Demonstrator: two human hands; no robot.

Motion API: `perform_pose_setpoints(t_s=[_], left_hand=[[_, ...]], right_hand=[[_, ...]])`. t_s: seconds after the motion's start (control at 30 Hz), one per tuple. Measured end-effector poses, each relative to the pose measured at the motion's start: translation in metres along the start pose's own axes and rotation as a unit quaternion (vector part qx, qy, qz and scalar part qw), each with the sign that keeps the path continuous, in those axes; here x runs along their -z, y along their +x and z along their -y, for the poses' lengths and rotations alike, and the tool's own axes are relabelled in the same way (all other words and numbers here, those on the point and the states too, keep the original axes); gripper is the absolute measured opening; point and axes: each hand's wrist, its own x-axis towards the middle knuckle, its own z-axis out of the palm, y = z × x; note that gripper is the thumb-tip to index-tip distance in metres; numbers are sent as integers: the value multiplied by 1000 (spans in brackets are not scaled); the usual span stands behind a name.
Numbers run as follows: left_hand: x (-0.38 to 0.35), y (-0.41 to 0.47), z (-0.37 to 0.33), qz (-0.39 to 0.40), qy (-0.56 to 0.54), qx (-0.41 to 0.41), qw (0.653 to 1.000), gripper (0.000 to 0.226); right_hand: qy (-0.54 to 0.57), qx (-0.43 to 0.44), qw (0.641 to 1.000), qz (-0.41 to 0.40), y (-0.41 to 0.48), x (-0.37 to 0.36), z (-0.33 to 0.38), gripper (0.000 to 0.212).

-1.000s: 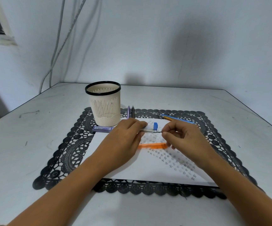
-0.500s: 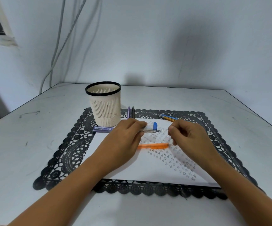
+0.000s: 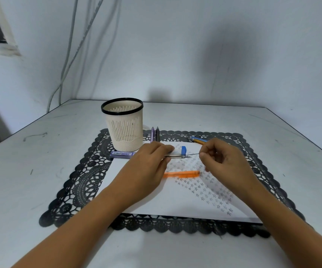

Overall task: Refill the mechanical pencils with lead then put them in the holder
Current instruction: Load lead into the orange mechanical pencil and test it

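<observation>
My left hand grips a clear mechanical pencil that lies level over the paper, its tip pointing right. A thin dark lead runs from that tip to my right hand, which pinches its far end between thumb and forefinger. An orange pencil lies on the paper just below both hands. The cream holder with a black rim stands at the back left of the mat, and nothing shows inside it. A purple lead case lies at its foot.
A purple and a black pencil lie side by side right of the holder. Blue and orange pencils lie behind my right hand. A white-and-blue eraser sits by my left fingers. White paper covers a black lace mat.
My right hand has moved a little to the right, away from the pencil tip, and more of the thin lead now shows between them. The left hand has stayed still.
</observation>
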Motion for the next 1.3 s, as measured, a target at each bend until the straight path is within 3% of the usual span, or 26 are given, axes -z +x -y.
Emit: perform_pose_setpoints(t_s=[0.37,0.73,0.97,1.3], left_hand=[[0,0,0,3,-20,13,1000,42],[0,0,-1,-7,-31,25,999,34],[-5,-2,-8,-3,-69,33,997,31],[-7,-2,-11,0,-66,27,997,27]], right_hand=[[220,-131,965,56,5,4,-2,14],[291,-154,943,52,6,3,-1,15],[159,-76,984,26,2,0,2,13],[175,-93,980,16,3,2,1,14]])
